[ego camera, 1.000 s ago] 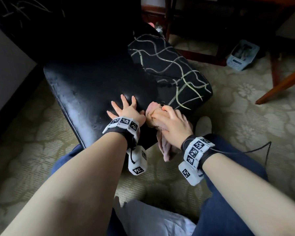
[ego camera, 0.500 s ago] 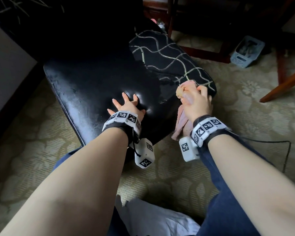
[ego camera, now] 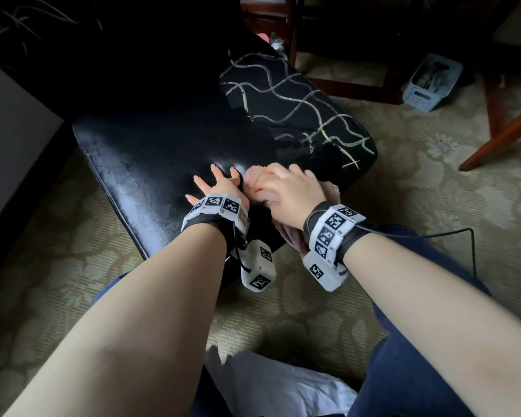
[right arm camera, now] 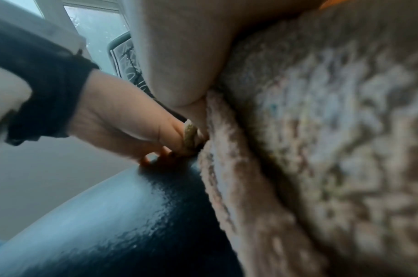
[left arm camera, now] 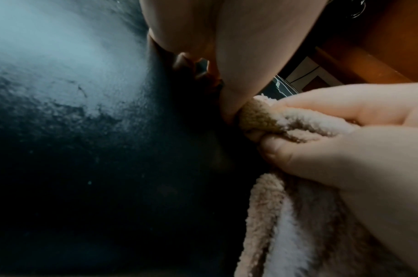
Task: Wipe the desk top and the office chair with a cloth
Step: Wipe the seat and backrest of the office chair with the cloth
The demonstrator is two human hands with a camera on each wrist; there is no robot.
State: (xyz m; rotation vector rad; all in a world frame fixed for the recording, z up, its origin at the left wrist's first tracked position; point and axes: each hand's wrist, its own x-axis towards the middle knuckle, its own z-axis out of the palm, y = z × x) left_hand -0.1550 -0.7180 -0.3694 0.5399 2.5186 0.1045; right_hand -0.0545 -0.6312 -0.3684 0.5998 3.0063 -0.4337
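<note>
A black leather chair seat (ego camera: pixel 151 164) fills the middle of the head view, shiny and slightly worn. My left hand (ego camera: pixel 215 188) rests flat on its front part, fingers spread. Right beside it my right hand (ego camera: pixel 289 188) grips a bunched pink fluffy cloth (ego camera: pixel 254 176) and presses it on the seat near the front right edge. In the left wrist view the cloth (left arm camera: pixel 286 123) is pinched between the right thumb and fingers (left arm camera: pixel 345 150), with more of it hanging down. The right wrist view shows the cloth (right arm camera: pixel 321 150) close up against the seat (right arm camera: pixel 108 215).
A dark cushion (ego camera: pixel 295 109) with pale wavy lines lies on the seat's far right part. Patterned carpet (ego camera: pixel 433 191) surrounds the chair. A light blue basket (ego camera: pixel 430 82) stands at the back right beside wooden furniture legs (ego camera: pixel 500 139). A white wall (ego camera: pixel 9 121) is at the left.
My right hand has swept the cloth back left along the seat's front edge, from the cushion's corner to beside my left hand. The left hand has stayed in place.
</note>
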